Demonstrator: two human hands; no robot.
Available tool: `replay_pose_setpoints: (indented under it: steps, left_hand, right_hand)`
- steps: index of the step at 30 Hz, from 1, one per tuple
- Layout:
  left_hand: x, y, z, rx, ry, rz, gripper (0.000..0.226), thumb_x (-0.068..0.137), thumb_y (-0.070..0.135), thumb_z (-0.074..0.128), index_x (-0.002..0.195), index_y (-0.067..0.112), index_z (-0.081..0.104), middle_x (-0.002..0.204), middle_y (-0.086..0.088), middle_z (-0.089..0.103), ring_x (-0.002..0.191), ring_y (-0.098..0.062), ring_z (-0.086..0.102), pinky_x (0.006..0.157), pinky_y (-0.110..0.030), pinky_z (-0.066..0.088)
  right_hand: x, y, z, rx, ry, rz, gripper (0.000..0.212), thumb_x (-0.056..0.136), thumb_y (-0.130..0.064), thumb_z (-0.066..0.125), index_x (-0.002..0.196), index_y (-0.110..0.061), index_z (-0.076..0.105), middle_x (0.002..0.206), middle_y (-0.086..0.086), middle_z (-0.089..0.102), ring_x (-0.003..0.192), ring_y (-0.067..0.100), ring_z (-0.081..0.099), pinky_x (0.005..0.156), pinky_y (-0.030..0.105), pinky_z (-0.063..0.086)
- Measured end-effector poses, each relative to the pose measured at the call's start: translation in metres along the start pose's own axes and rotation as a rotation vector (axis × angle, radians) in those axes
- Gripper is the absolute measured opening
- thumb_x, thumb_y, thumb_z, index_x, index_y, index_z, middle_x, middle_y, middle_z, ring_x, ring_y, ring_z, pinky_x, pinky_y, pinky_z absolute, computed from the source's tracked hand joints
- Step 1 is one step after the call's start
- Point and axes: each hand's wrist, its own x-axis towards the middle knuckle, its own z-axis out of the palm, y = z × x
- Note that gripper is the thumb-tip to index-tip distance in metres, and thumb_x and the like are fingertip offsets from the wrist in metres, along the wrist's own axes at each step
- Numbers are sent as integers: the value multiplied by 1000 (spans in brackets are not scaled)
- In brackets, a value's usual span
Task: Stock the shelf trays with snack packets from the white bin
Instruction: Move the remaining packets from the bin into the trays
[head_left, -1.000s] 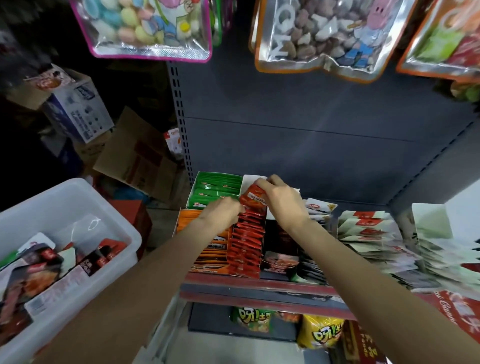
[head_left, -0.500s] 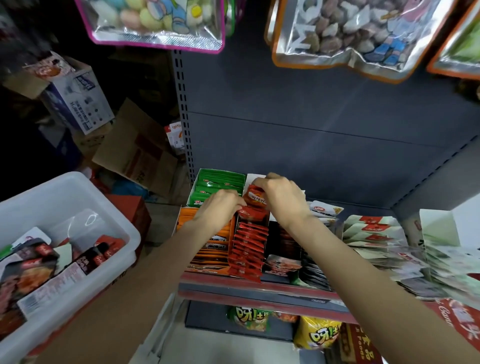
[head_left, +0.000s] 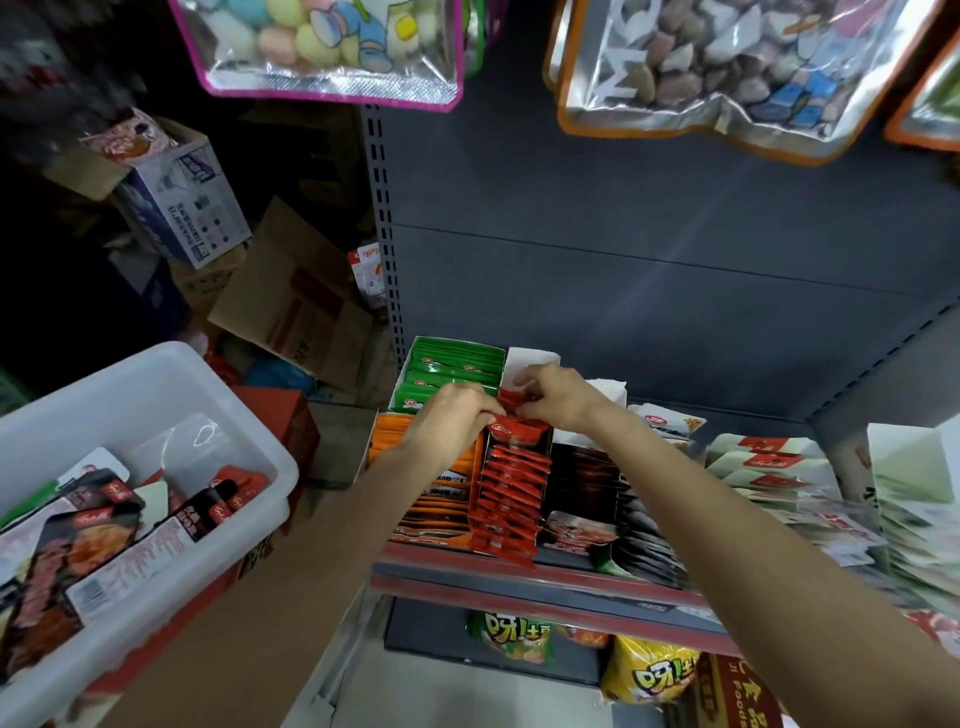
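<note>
A narrow tray of red snack packets (head_left: 511, 488) runs front to back on the shelf. My left hand (head_left: 457, 421) and my right hand (head_left: 558, 397) meet at its far end, fingers pinching the rearmost red packets (head_left: 514, 402). A green packet tray (head_left: 452, 371) stands behind my left hand and an orange packet tray (head_left: 441, 499) lies under my left wrist. The white bin (head_left: 156, 395) sits at the lower left with dark and red packets (head_left: 104, 519) inside.
Dark packets (head_left: 587, 483) and white-and-red packets (head_left: 769, 467) fill trays to the right. The red shelf edge (head_left: 519, 577) runs below, with yellow and green snack bags (head_left: 644, 675) on the lower shelf. Large candy bags (head_left: 332, 47) hang overhead. Cardboard boxes (head_left: 291, 306) pile at the left.
Both hands have stayed at the back of the red tray, the left hand closing in to the right hand on the rear packets. The camera has tilted slightly.
</note>
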Motion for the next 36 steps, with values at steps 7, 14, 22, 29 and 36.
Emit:
replay_pose_setpoints:
  steps: [7, 14, 22, 29, 36]
  left_hand:
    - [5, 2, 8, -44, -78, -71, 24, 90, 8, 61, 112, 12, 67, 110, -5, 64, 96, -16, 61, 92, -30, 49]
    - [-3, 3, -4, -206, -64, -147, 26, 86, 9, 66, 111, 12, 67, 111, -3, 67, 94, -10, 61, 85, -19, 46]
    - [-69, -35, -62, -375, 262, -198, 17, 90, 14, 61, 106, 12, 68, 95, 3, 68, 86, -7, 61, 77, -8, 44]
    - [-153, -143, -116, -253, 365, -421, 36, 81, 27, 45, 101, 7, 68, 92, -9, 70, 86, -25, 64, 81, -27, 49]
    - [-219, -260, -128, 21, -80, -447, 49, 84, 34, 62, 127, 12, 56, 125, -7, 60, 117, -25, 56, 98, -33, 42]
  right_hand:
    - [-2, 10, 14, -105, 24, -27, 29, 91, -12, 57, 117, -21, 67, 114, 6, 68, 105, 25, 61, 87, 25, 44]
    - [-22, 5, 8, -25, 83, -12, 31, 94, -10, 51, 124, -15, 61, 126, 9, 61, 116, 26, 55, 92, 23, 37]
    - [-41, -77, 37, 217, 295, -174, 26, 94, -11, 52, 117, -12, 65, 116, 3, 68, 107, 16, 62, 94, 21, 42]
    - [-22, -212, 107, 206, 170, -370, 31, 91, -1, 48, 117, -7, 64, 117, 11, 66, 110, 24, 60, 92, 25, 40]
    - [28, -284, 196, -159, -163, -132, 38, 95, -21, 50, 131, -8, 45, 126, 16, 55, 114, 34, 53, 93, 41, 46]
